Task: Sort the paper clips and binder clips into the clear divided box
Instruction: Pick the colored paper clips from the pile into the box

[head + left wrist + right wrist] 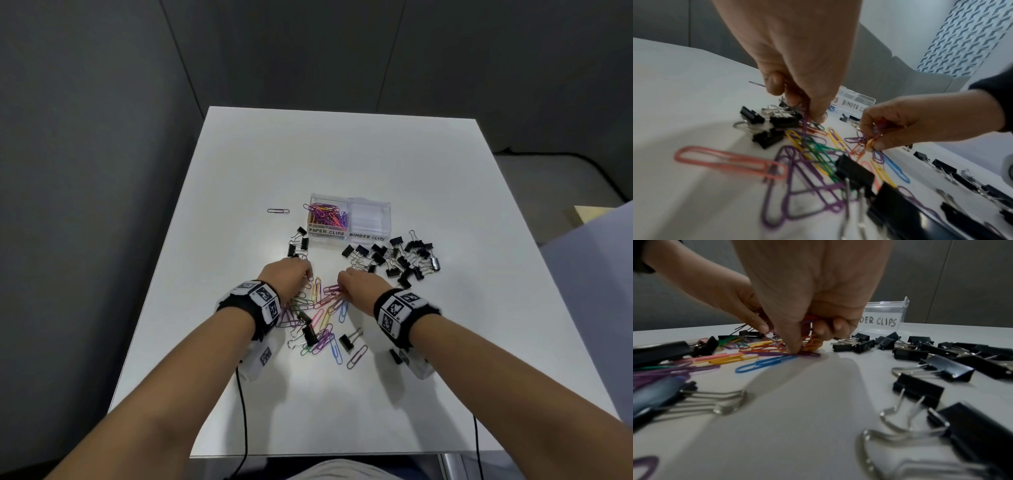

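**Paper clips in hand — light, slick, tangle-prone**

Nearest, loose coloured wire paper clips lie flat; best pinched at the loops. Left hand and right hand each pinch several. Beyond, stiff black binder clips — then clear divided plastic box.

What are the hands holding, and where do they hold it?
Both hold paper clips. The left hand pinches purple ones by their top ends; the right hand grips a colourful bunch in its curled fingers.
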Motion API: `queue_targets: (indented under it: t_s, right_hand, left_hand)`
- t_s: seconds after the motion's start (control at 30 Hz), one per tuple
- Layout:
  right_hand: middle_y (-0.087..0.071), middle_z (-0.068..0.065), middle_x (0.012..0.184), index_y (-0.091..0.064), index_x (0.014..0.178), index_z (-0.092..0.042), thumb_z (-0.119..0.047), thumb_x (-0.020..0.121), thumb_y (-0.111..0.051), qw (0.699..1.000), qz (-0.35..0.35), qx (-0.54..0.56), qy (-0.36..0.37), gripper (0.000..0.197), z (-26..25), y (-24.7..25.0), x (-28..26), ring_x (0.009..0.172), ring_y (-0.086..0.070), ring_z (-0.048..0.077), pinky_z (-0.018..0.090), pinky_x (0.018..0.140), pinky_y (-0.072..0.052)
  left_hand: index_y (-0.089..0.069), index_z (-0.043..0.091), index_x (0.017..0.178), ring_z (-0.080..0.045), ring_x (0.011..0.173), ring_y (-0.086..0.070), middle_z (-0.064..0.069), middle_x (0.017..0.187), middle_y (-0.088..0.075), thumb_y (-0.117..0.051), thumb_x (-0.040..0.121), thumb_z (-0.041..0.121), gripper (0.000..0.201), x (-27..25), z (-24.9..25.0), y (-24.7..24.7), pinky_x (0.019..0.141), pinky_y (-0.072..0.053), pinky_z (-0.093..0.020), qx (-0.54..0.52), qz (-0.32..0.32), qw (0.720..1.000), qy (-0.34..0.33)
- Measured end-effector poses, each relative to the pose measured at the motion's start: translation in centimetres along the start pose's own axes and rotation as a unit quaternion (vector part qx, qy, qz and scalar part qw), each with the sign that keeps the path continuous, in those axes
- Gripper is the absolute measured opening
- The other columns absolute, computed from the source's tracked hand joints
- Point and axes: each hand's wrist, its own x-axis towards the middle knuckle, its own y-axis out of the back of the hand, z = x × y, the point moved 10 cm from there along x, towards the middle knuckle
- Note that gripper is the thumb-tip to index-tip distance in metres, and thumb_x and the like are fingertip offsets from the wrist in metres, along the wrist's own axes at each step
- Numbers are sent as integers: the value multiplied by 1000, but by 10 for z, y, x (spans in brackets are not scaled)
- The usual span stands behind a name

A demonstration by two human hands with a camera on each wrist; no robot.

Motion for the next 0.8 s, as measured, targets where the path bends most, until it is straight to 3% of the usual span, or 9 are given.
queue_targets:
  t_s: [0.13,0.27,0.37,0.47,0.53,0.6,0.7,0.8]
  right_hand:
    - [-59,14,112,-48,117,-7,-15,96,-42,1000,-9,17,-10,23,3,3,1,100,-57,30,39,86,-48]
    - [-57,14,112,-51,113,-5,-16,96,-43,1000,-20,3,-19,22,4,8,5,100,-58,30,39,85,-47]
    - [-58,12,107,-51,109,-5,-22,98,-38,999,-1,26,-38,24,5,18,10,84,-55,25,37,76,-48]
    - [-54,5,80,-44,105,-8,-24,96,-35,996,12,49,-70,20,10,29,14,69,-49,22,32,63,-43]
    - [-45,-1,66,-37,98,-12,-23,94,-36,995,4,45,-89,12,15,32,14,66,-49,22,31,62,-42]
    - [-49,0,71,-40,99,-12,-23,93,-38,994,7,40,-98,12,19,36,13,71,-49,23,32,64,-43]
    - [-61,9,93,-46,113,-10,-18,93,-39,992,8,80,-95,23,20,35,13,76,-51,23,35,70,-46]
    - [-55,6,82,-46,112,-10,-10,94,-35,985,10,147,-87,21,20,30,14,70,-47,21,32,64,-40]
  left_hand:
    - [-51,13,122,-27,108,-56,-8,126,-54,-36,97,7,30,2,-11,4,87,-45,-36,-39,-19,999,5]
    - [-47,11,123,-25,89,-51,-13,115,-59,-38,92,-1,35,5,-31,15,74,-38,-34,-74,-28,996,46]
    - [-48,7,122,-22,85,-47,-16,109,-60,-35,96,4,30,7,-49,27,76,-38,-34,-90,-21,993,67]
    - [-48,5,120,-31,92,-56,-21,113,-62,-29,98,7,30,11,-64,44,80,-42,-35,-118,12,990,82]
    - [-48,5,121,-35,98,-59,-22,112,-62,-28,99,7,30,16,-72,51,81,-43,-36,-127,28,988,89]
    - [-48,5,123,-35,101,-59,-22,114,-61,-27,99,5,32,25,-77,52,82,-43,-35,-124,21,988,93]
    - [-45,8,127,-33,108,-57,-20,121,-60,-31,96,1,36,43,-87,48,88,-43,-36,-101,-10,989,106]
    - [-44,13,130,-31,112,-57,-15,129,-54,-36,95,4,37,57,-96,55,93,-43,-37,-68,-10,990,121]
